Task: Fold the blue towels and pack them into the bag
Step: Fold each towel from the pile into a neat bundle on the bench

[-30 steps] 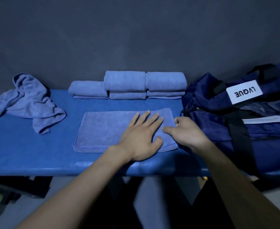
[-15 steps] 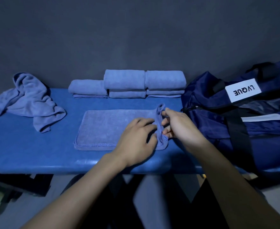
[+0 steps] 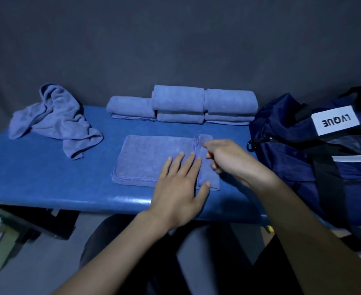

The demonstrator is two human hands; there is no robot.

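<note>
Head view: A half-folded towel (image 3: pixel 154 158) was found lying flat near the front edge of the blue bench (image 3: pixel 47 182), about midway along it. Its right end had been turned over to the left, forming a narrow flap. The left hand (image 3: pixel 179 188) was laid flat on the towel, fingers straight and slightly spread, pressing beside the flap's edge. The right hand (image 3: pixel 228 158) was held over the flap with fingers loosely curled; whether cloth was pinched could not be told. Five folded towels (image 3: pixel 179 105) were noted along the back edge, two pairs stacked and one single. One crumpled towel (image 3: pixel 56 118) remained unfolded at the back left corner. The bag (image 3: pixel 316 158) stood at the right end, its opening not clearly seen; no towel was seen packed. Folding was judged mostly done, packing not begun.
</note>
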